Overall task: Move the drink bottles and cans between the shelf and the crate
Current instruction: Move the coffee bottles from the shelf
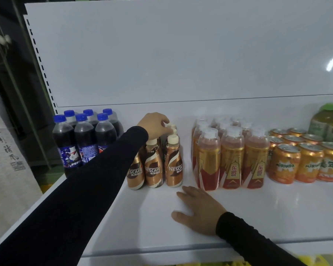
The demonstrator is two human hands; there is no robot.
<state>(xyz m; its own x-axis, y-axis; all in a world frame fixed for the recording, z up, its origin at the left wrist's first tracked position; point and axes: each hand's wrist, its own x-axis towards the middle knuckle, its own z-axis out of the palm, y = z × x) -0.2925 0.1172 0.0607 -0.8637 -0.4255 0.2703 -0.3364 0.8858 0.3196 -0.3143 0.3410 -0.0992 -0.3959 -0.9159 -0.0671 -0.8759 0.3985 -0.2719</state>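
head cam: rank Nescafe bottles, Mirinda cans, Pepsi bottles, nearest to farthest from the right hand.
From the right hand, flat on the shelf:
1. Nescafe bottles, just beyond its fingertips, slightly left.
2. Mirinda cans, far right.
3. Pepsi bottles, far left, behind the left arm.

I see a white back panel (181, 54) catching a light glare at its right edge. Left of it stands a slotted white upright (39, 60), with dim, dark space beyond.

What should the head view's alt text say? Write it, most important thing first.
A person's left hand pinches the cap of a back-row Nescafe bottle on a white shelf, while the right hand rests flat in front. Pepsi bottles stand left; orange-red bottles and Mirinda cans right.
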